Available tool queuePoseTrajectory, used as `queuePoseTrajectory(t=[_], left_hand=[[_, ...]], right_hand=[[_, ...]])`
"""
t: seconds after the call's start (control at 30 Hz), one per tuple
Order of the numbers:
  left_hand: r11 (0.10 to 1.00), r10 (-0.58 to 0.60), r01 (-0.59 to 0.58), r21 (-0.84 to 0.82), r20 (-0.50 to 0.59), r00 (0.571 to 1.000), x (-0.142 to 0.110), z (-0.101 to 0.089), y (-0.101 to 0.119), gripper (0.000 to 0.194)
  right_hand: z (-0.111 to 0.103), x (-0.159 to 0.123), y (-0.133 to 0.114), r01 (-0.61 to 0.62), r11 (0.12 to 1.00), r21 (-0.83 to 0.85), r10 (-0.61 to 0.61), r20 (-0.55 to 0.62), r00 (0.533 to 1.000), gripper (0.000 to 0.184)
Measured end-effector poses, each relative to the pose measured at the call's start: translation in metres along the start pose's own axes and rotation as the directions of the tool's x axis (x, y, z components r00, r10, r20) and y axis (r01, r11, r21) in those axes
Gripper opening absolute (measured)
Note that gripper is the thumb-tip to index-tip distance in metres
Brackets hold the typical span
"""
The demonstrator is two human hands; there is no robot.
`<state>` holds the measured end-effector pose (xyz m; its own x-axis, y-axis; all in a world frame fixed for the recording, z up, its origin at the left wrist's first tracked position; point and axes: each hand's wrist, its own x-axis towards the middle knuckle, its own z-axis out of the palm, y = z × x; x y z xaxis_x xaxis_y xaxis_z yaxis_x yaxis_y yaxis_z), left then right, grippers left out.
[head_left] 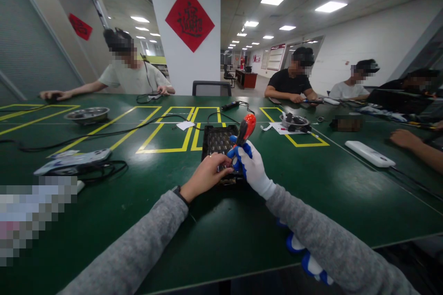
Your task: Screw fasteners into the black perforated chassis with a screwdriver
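A black open case or tray (211, 140) with rows of small shiny parts in it lies on the green table in front of me. My right hand (254, 168), in a white and blue work glove, is closed around a screwdriver (246, 128) with a red and black handle. The handle points up and the tip is hidden behind the fingers, over the tray. My bare left hand (209, 173) rests at the tray's near side, thumb and fingers pinched together close to the gloved fingers. What it pinches is hidden.
Metal bowls (87, 115) stand left and right, the right bowl (294, 122) holding dark parts. A white power strip (369, 153) lies right; a black cable (148, 122) crosses left. A second glove (311, 265) is under my right forearm. Several people sit around the green table (166, 244).
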<state>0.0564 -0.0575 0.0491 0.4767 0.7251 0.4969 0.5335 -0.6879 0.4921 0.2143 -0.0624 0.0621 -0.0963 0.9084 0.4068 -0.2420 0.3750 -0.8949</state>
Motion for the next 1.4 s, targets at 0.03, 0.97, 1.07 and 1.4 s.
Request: queuePoseTrajectory(t=[0.03,0.97,1.07,1.4], left_hand=[[1.0,-0.014,0.014,0.004,-0.009,1.0,-0.0002,0.0004,-0.0001,0.011],[0.998,-0.027,0.028,0.052,-0.015,1.0,0.0001,0.0001,-0.0012,0.011],[0.999,-0.029,0.029,0.038,-0.019,0.999,-0.0003,0.0012,-0.0038,0.009],[0.999,-0.011,0.013,0.048,-0.038,0.999,-0.0001,0.0034,-0.0054,0.014]], right_hand=[[0.0005,-0.0003,-0.0008,-0.002,1.0,0.001,0.002,-0.003,1.0,0.031],[0.001,0.0002,0.0042,0.035,0.999,0.012,-0.035,0.019,0.999,0.03],[0.002,-0.0014,0.0009,0.033,0.999,-0.001,-0.033,0.029,0.999,0.031],[0.0009,-0.0027,0.0009,0.046,0.999,-0.008,-0.046,0.02,0.999,0.03]])
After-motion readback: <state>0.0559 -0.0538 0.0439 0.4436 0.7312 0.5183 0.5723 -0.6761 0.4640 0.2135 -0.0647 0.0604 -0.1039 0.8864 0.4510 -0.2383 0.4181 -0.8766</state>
